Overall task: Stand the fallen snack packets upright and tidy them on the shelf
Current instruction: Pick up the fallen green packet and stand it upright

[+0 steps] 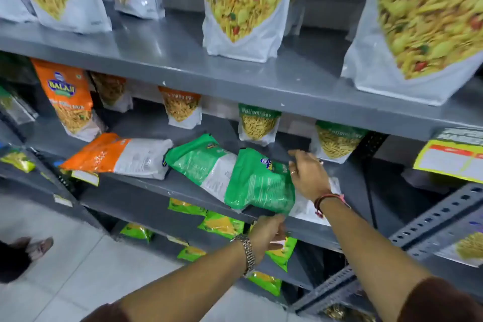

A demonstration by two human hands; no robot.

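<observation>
A green snack packet (258, 181) lies tilted at the front edge of the grey middle shelf (146, 188). My left hand (269, 232) grips its lower edge from below. My right hand (308, 175) rests against its right side, fingers spread. A second green packet (198, 162) lies flat to its left, partly under it. Further left an orange and white packet (117, 155) lies flat too. Behind them stand upright packets: an orange one (68, 99), a small orange one (183, 107) and two green ones (257, 123) (337, 141).
The shelf above (183, 60) carries large white packets of yellow snack mix (245, 5). Lower shelves hold small lime-green packets (222, 225). A perforated metal upright (418, 232) rises at the right. A yellow price label (452, 159) hangs at the right. The tiled floor (78, 256) lies lower left, with a foot (39, 246) on it.
</observation>
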